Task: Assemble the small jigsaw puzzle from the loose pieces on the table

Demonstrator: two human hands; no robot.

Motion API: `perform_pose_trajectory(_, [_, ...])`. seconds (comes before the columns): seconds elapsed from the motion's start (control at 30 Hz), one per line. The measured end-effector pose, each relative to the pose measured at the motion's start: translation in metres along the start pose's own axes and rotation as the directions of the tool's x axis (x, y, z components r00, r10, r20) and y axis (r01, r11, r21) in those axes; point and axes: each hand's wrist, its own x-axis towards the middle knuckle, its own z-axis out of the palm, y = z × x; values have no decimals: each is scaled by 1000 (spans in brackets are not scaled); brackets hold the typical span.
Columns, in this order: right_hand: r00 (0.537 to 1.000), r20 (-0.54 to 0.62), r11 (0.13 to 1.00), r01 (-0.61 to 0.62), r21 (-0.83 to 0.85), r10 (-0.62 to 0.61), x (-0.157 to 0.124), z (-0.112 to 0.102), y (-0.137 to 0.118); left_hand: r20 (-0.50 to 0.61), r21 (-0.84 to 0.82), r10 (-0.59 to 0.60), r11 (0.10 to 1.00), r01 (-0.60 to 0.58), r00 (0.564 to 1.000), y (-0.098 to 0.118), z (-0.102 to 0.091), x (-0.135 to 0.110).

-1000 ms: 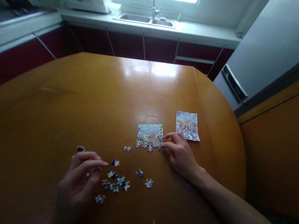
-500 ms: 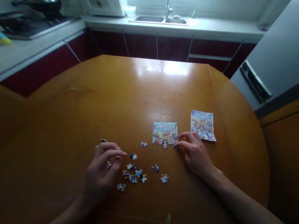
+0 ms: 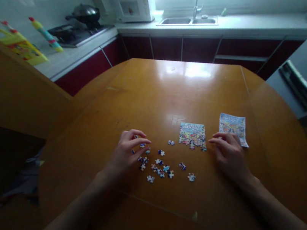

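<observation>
A partly joined jigsaw puzzle [image 3: 192,133] lies flat on the wooden table, with a picture in many colours and an uneven lower edge. Just right of it is my right hand [image 3: 228,152], fingers a little bent and apart, with a small gap to the puzzle; I see nothing held. My left hand [image 3: 129,150] hovers at the left of the loose pieces, thumb and forefinger spread, partly covering several of them. Between the hands lie a small heap of puzzle pieces [image 3: 161,172], a lone piece [image 3: 171,142] and another piece [image 3: 191,177].
A printed picture sheet [image 3: 233,124] lies beyond my right hand, partly covered by it. The wooden table [image 3: 157,92] has rounded sides. Behind it stand a counter with a sink [image 3: 175,21], a microwave [image 3: 132,7], a wok [image 3: 84,14] and a yellow jug [image 3: 25,47].
The view has swung left, so everything sits further right. My right hand has drawn off the puzzle's lower right corner. My left hand's fingers have spread, and more pieces show beside it.
</observation>
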Motion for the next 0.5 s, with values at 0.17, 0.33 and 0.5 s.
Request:
perform_pose_trajectory(0.17, [997,-65,999,25,-32,-27,1,-9,-5,-27,4,-43,999,43,999,-11,-6,3])
perform_pose_trajectory(0.33, [990,-99,995,104,6,-102,-9,-17,-38,-37,-8,-123,992,123,992,-14,10,1])
perform_pose_trajectory(0.5, [989,94,991,105,87,-113,-16,-10,-61,-38,34,-89,995,91,995,-19,12,1])
